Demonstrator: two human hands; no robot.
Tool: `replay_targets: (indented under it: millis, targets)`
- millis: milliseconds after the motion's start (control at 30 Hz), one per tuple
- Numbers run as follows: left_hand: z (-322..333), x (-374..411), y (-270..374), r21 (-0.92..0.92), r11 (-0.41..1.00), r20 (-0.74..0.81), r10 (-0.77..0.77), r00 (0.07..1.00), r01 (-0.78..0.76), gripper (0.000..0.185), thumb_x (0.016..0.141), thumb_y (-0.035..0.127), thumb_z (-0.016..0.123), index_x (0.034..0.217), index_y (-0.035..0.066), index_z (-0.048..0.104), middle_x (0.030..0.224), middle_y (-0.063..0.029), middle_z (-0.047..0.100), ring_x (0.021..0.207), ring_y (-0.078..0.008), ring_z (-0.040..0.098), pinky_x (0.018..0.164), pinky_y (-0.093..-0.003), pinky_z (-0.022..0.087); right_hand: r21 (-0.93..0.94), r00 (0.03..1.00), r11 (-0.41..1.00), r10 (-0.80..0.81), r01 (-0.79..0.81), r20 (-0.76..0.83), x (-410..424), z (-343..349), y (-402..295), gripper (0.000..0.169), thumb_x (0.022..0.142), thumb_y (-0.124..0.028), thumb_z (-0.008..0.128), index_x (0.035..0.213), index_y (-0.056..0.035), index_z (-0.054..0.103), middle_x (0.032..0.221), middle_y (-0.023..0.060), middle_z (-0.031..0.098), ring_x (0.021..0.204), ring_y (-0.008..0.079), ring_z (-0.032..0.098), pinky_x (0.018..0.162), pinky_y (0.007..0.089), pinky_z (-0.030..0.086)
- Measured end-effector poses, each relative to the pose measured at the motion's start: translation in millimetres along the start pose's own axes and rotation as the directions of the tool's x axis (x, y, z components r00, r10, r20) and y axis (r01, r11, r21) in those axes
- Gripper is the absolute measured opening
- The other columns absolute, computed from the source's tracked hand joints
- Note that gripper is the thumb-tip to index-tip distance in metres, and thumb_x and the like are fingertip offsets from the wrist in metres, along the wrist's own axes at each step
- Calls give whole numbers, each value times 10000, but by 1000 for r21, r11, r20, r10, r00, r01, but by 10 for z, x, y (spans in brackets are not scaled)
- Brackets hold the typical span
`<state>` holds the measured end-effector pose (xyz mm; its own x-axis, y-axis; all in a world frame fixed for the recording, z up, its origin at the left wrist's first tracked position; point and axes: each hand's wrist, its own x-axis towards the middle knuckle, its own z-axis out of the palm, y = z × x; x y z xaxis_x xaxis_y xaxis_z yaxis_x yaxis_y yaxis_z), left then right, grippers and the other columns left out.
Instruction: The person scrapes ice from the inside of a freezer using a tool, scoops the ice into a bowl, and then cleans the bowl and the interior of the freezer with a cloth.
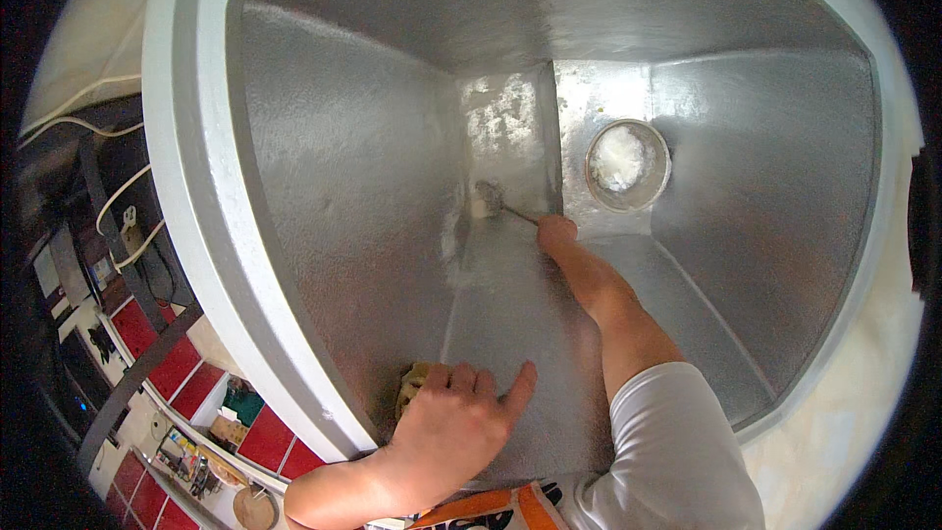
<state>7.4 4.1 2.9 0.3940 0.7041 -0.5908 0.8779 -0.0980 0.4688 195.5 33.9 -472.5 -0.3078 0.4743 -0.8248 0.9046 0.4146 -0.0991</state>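
Deep inside a chest freezer [353, 162] with metallic inner walls, my right hand [557, 232] grips the thin handle of a utensil [521, 215], possibly a spoon or ladle. Its blurred head touches or nearly touches the step block [511, 118], low on its left side. Patches of frost or ice show on that block. Nearer to me, my left hand [460, 419] is by the left wall with its fingers curled and index finger pointing out. A yellowish sponge or cloth [413, 386] shows beside its fingers, mostly hidden by the hand.
On the freezer floor, right of the step, stands a round metal bowl [666, 165] holding white frost [620, 158]. The pale freezer rim [221, 235] surrounds the opening. Outside, at left, are white cables [110, 199] and red drawer fronts [272, 442].
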Motion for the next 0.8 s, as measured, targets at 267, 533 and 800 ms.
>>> replay_targets:
  millis: [267,533,800]
  targets:
    - [2,0,-24,-21,1000,-7,-8,1000,8,471,749,192,508,1212,109,524,690,-54,517,653,-205,551,615,-331,459,43,990,991,-126,128,-61,-190,-169,39,211,732,-175,567,883,-59,659,908,144,648,875,300,631,755,415,504]
    - [24,-29,-3,8,1000,-27,8,1000,-8,456,750,185,505,1196,94,534,680,-51,525,632,-197,555,576,-322,455,-16,978,978,-206,206,-35,-251,-318,141,203,747,-169,545,855,-42,661,855,159,657,823,311,642,732,424,512]
    - [2,-57,-26,27,999,-51,27,998,-26,441,755,139,520,1191,68,529,678,-72,586,647,-205,599,561,-314,482,-33,930,936,-352,350,-102,-407,-483,614,246,818,-283,525,960,-124,646,848,130,651,792,336,619,720,450,493]
